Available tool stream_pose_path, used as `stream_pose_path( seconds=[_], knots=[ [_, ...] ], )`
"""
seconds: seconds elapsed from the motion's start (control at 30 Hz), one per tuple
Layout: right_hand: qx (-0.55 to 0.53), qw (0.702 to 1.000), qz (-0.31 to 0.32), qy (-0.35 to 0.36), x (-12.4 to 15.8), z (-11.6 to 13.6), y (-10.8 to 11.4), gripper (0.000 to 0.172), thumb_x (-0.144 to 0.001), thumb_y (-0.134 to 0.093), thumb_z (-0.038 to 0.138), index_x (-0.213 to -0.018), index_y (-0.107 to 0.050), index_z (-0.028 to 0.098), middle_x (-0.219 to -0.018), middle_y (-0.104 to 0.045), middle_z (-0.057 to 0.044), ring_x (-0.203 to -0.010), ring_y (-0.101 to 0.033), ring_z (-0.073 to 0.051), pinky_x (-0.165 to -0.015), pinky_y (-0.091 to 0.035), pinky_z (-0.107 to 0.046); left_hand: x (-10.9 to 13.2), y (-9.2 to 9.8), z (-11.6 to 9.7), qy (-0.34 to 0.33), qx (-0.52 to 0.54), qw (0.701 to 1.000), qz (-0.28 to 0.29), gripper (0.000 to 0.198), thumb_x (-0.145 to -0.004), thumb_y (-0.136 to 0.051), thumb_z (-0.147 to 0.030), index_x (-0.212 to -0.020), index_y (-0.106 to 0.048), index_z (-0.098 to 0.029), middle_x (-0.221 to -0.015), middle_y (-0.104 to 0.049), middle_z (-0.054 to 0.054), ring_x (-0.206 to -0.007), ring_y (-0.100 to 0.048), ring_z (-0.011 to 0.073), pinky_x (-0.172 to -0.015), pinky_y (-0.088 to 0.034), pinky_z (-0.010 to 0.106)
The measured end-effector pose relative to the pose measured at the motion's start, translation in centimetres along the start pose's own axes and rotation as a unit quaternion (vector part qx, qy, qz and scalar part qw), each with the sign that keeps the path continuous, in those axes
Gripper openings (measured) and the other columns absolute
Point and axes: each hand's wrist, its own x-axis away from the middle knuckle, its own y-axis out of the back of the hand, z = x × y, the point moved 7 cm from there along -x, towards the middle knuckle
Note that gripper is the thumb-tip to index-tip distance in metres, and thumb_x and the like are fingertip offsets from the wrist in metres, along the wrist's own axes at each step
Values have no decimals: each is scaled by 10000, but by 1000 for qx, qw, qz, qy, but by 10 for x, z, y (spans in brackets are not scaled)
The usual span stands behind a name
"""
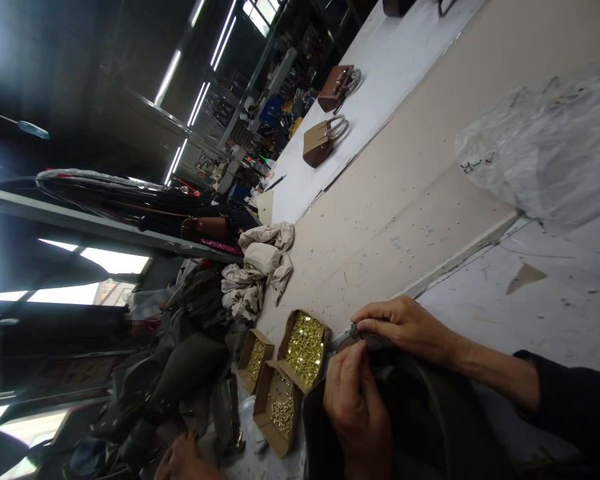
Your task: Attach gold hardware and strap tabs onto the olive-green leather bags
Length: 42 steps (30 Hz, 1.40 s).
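Observation:
A dark olive bag piece (430, 407) lies in front of me, its edge raised between my two hands. My left hand (355, 400) is closed, with thumb and fingertips pinching the edge. Just beyond it, my right hand (405, 327) grips the same edge, thumb pressed against the fingers. Whatever small part sits between the fingertips is too hidden to make out. Close to my left hand stand open cardboard boxes: one full of shiny gold fittings (305, 347), one with small gold studs (281, 410), and a smaller one with gold pieces (255, 359).
A co-worker's hand (183, 457) shows at the lower left beside a heap of dark olive bags (190, 373). Beige cloth pieces (265, 260) lie beyond the boxes. Clear plastic (545, 147) covers the right side. Tan (317, 143) and brown (334, 88) handbags stand farther off.

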Motion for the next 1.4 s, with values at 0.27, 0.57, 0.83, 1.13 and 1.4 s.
stream_pose_path(
  seconds=[0.27, 0.57, 0.83, 1.13, 1.4],
  knots=[
    [1, 1000, 2, 7, -1, 1, 0, 275, -952, -630, 413, -1019, -828, 235, -1021, -813, -2, -961, -752, -228, -872, -543, -292, 1, 8, -1, 28, 52, 997, -43, 251, -951, -624, -30, -1086, -725, -216, -1031, -692, 24, -964, -695, 119, -861, -587, 182],
    [-5, 999, -4, 36, 3, 7, 0, 247, -968, -641, 376, -1042, -826, 231, -1005, -816, -13, -911, -760, -221, -832, -558, -288, -1, 2, -2, 2, 46, 999, -9, 315, -931, -621, -9, -1112, -766, -222, -1007, -698, 37, -928, -707, 146, -823, -604, 230],
    [-1, 998, -16, 68, 7, 13, -2, 210, -983, -655, 352, -1041, -831, 251, -1016, -814, -2, -921, -760, -200, -820, -547, -256, 1, 3, 3, 13, 44, 998, -35, 301, -915, -663, -25, -1088, -793, -235, -969, -684, 25, -880, -699, 120, -791, -599, 189],
    [-47, 998, -4, 27, 7, 3, -5, 207, -968, -678, 349, -1030, -837, 232, -988, -816, -7, -901, -762, -209, -821, -569, -261, 1, 4, 4, 9, 45, 998, -53, 252, -901, -680, -37, -1026, -802, -218, -915, -695, 23, -834, -701, 127, -764, -611, 202],
    [-14, 998, -11, 58, 9, 6, -5, 186, -975, -681, 329, -1064, -832, 268, -1016, -815, -1, -915, -760, -209, -828, -559, -266, 5, 1, 5, -10, 32, 998, -45, 273, -885, -672, -2, -1007, -798, -212, -962, -674, 38, -893, -697, 135, -808, -614, 217]
  ],
)
